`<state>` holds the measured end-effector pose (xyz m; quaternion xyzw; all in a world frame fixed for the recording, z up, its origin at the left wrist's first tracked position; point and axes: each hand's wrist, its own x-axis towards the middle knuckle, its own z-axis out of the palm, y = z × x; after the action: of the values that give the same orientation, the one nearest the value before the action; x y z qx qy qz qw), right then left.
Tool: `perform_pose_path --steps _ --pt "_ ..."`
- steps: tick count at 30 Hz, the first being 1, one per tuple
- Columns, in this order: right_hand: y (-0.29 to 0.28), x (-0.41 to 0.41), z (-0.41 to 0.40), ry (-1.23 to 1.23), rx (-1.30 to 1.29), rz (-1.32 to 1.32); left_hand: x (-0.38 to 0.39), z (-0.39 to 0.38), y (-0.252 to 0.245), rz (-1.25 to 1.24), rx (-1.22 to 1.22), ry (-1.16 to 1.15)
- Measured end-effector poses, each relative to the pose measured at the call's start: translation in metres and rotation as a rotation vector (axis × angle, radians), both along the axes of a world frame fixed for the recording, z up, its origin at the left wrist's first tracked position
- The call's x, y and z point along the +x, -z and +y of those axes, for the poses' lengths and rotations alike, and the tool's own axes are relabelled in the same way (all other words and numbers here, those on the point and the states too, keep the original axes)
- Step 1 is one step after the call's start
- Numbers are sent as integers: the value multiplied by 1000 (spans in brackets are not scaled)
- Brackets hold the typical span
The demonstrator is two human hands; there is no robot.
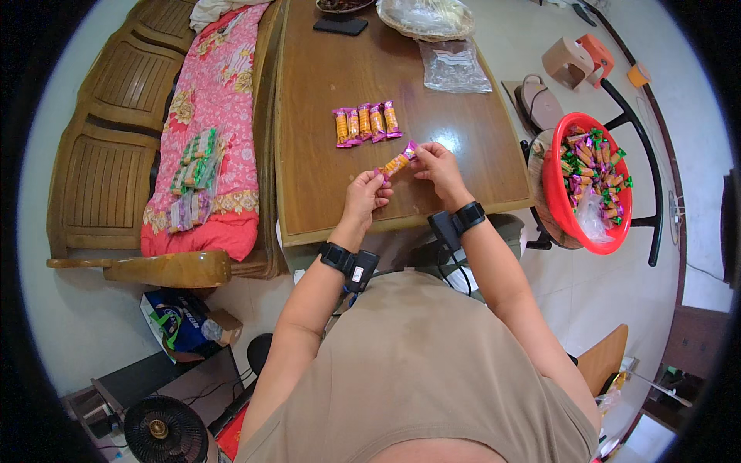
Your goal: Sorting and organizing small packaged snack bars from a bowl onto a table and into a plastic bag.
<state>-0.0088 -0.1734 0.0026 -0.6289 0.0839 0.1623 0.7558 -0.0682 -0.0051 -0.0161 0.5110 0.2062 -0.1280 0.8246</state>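
Observation:
A purple-ended snack packet [397, 165] with orange-yellow contents is stretched at a slant between my two hands, above the near part of the wooden table [324, 197]. My left hand [367, 198] pinches its lower left end. At the upper right end, my right hand [441, 169] grips the purple wrapper between thumb and fingers. Just beyond, a row of several similar packets [365, 123] lies side by side on the tabletop, close together. Each wrist wears a black strap with a small box on it.
To the right, a red plastic basin [554, 179] of purple and green packets, with a clear bag inside, rests on a chair. A clear plastic bag [457, 66], a woven basket [428, 20] and a black phone-like slab [340, 26] lie farther back. Bagged packets [197, 168] sit on the left bench.

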Motion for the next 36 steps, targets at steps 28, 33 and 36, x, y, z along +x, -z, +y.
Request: perform_pose_path --steps 28,33,36 --pt "20 78 -7 21 -432 -191 33 20 0 -686 1321 -207" --pt "17 90 5 -23 -790 -305 48 43 0 -766 1487 -177" --pt "12 89 10 3 -862 -337 54 44 1 -756 1527 -84"
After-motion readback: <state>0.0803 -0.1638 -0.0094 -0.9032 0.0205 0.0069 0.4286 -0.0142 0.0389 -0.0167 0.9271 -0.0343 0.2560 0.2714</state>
